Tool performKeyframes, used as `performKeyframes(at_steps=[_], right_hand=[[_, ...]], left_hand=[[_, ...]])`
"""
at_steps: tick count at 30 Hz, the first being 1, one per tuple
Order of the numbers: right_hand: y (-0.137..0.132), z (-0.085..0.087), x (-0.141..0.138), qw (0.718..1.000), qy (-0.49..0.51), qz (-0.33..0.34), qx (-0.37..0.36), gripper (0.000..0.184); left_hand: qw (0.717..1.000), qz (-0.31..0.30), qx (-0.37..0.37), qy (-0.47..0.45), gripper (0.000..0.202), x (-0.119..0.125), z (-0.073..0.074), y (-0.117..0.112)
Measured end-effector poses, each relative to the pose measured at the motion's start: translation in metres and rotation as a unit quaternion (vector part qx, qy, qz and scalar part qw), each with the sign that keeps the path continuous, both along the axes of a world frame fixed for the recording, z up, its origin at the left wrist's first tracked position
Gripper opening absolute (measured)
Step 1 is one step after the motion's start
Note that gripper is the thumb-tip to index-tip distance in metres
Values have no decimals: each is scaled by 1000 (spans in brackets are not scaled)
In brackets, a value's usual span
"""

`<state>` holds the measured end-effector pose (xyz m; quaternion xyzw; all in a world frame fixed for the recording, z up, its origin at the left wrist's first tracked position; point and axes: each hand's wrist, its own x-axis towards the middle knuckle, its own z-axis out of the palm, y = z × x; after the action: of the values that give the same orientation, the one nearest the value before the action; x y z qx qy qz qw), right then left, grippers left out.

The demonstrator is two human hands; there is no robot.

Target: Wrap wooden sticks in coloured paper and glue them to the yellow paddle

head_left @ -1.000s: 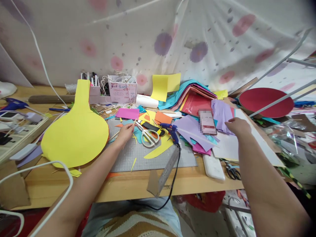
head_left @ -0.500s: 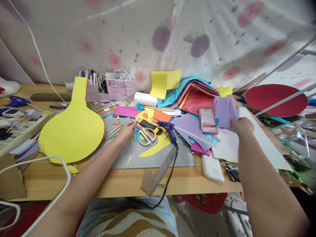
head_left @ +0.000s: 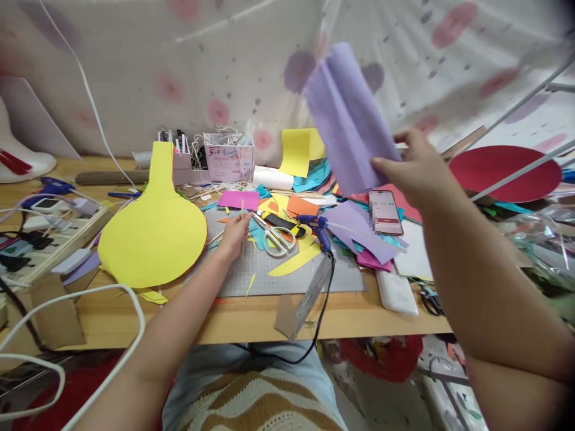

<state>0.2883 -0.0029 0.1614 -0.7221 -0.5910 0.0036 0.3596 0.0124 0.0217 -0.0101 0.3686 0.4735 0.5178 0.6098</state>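
Observation:
My right hand [head_left: 411, 161] pinches the lower right corner of a purple paper sheet [head_left: 348, 123], raised above the table and creased down its length. Over the grey cutting mat, my left hand [head_left: 236, 234] is closed on a thin wooden stick [head_left: 243, 245] that points upward. White-handled scissors [head_left: 279, 240] lie just right of that hand, beside a black and yellow cutter [head_left: 287, 225]. A blue glue gun [head_left: 318, 227] rests on the mat's right part. To the left lies a yellow paddle-shaped cutout [head_left: 153, 236].
A phone [head_left: 385, 212] lies on paper sheets at the right. A metal ruler [head_left: 312, 290] overhangs the mat's front edge, near the glue gun's black cord [head_left: 330, 287]. Behind stands a string-filled box [head_left: 229, 161]; a white cable [head_left: 130, 299] loops at front left.
My right hand has lifted the purple sheet off the papers, up and to the left. My left hand stays over the mat, its stick now upright. The view has shifted slightly.

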Motion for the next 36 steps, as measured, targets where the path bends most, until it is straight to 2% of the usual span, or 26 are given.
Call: performKeyframes(at_steps=[1, 3, 5, 7, 12, 14, 16, 18, 22, 28, 31, 36], right_hand=[[-2, -3, -20, 997, 33, 66, 4, 41], [-3, -16, -56, 989, 73, 130, -5, 37], [-2, -38, -84, 980, 110, 164, -33, 35], [1, -67, -103, 965, 152, 203, -60, 31], [10, -140, -124, 956, 192, 197, -99, 25], [12, -160, -127, 956, 193, 187, -119, 25], [12, -172, -129, 954, 195, 189, -131, 28], [11, -177, -129, 951, 200, 191, -136, 37], [7, -177, -122, 958, 197, 153, -142, 59], [5, -179, -108, 953, 227, 174, -99, 37], [3, -180, -107, 922, 301, 215, -111, 34], [-3, -176, -110, 832, 435, 299, -172, 46]], left_hand=[[1000, -1, 4, -20, 21, -2, 1, -1], [997, -3, 6, -79, 27, -6, 5, -2], [990, 0, 4, -140, 35, -12, 9, -2], [984, 2, 6, -176, 42, -20, 11, -2], [984, -2, 34, -176, 39, -36, 5, 1], [990, 2, 32, -136, 36, -35, -3, 1], [997, 30, 17, -73, 33, -30, -10, 0], [998, 55, 7, -37, 32, -26, -14, -2], [996, 84, -8, 2, 30, -26, -17, -4], [989, 131, 2, 64, 22, -38, -19, 0], [987, 145, 4, 66, 18, -37, -17, -2], [984, 141, 23, 105, 26, -35, -17, -6]])
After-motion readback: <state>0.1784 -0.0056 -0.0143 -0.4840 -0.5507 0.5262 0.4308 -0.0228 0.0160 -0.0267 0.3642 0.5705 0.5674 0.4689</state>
